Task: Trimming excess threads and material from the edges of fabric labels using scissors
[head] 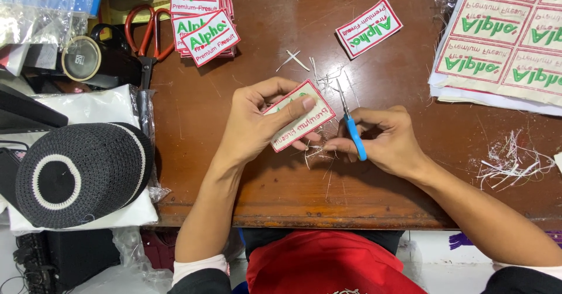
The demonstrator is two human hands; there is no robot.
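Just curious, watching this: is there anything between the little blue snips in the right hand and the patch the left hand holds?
Nothing visible. The left hand holds the patch; the blue-handled snips in the right hand lie right beside its edge, only loose threads underneath.

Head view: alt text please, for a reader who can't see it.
Over a brown wooden table, the left hand holds an embroidered patch while the right hand grips small blue-handled snips at its edge. A stack of patches, orange-handled scissors and thread scraps lie around.
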